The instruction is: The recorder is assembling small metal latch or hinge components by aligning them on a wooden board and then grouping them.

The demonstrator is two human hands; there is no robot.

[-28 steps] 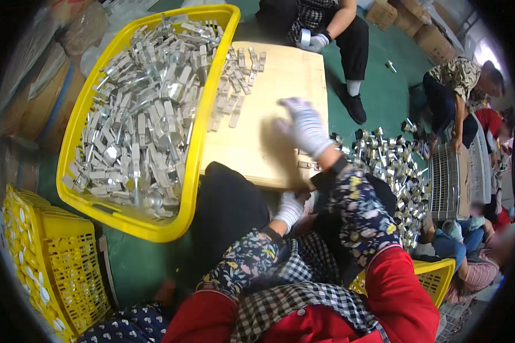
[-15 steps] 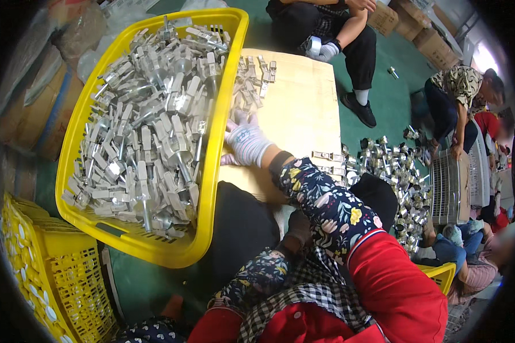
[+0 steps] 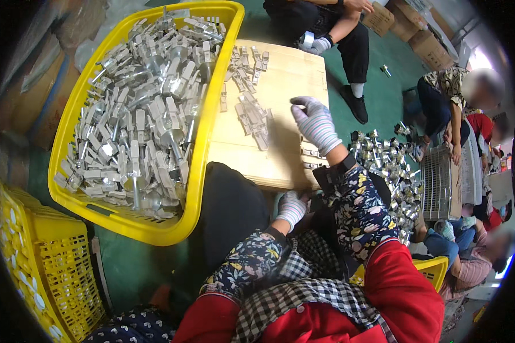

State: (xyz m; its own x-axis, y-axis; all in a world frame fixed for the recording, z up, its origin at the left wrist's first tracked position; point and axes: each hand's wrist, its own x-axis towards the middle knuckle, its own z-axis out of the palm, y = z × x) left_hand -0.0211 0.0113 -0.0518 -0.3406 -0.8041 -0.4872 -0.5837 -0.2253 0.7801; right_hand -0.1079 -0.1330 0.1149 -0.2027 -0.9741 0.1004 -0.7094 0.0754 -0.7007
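Striped gloves (image 3: 317, 127), floral oversleeves (image 3: 361, 214), a checked apron (image 3: 312, 294) and red sleeves (image 3: 406, 277) at four and seven o'clock are worn.

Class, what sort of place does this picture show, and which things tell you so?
Probably a factory or workshop. A yellow crate heaped with metal parts, a pile of shiny metal pieces on the green floor, and several other people nearby suggest it.

You have one large yellow plastic tub (image 3: 195, 177), one flat tan rectangular counter (image 3: 286, 74) and grey elongated metal clips (image 3: 260, 139): two at the counter's right edge, the others too jumbled to count
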